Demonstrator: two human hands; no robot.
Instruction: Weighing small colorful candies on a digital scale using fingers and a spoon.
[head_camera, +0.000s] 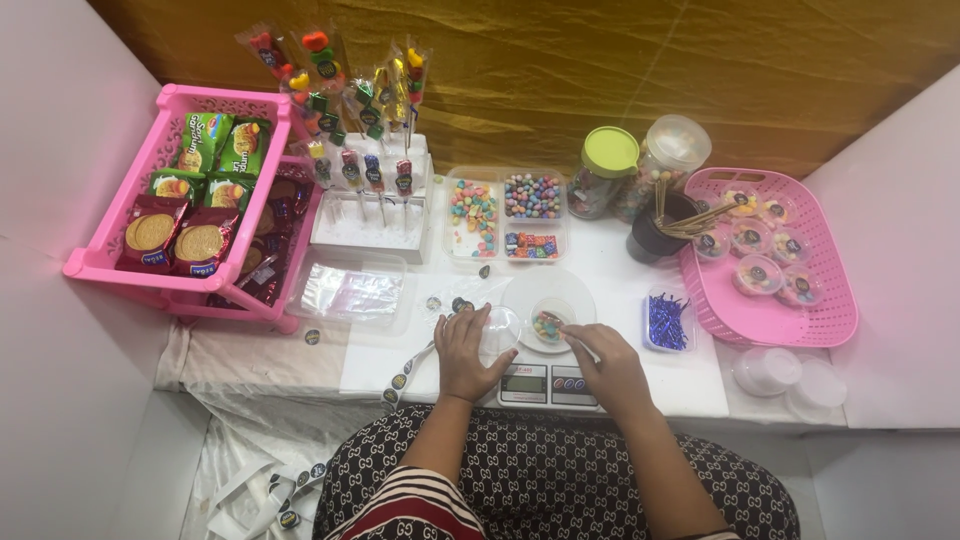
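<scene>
Just ahead of right hand (610, 365): candy cup (549, 322).

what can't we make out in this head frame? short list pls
- Right hand: fingertip grip at the small cup of candies on the scale is too small to tell.
- Left hand: touches a clear lid; transparency blurs its edge.
- Scale display: too small to read.
- Lower shelf of the pink rack: hidden by the upper tier's packets.
- Jars: contents are unclear.

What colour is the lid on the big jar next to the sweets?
The round lid on the clear plastic jar is light green, seen best in the head view.
</scene>
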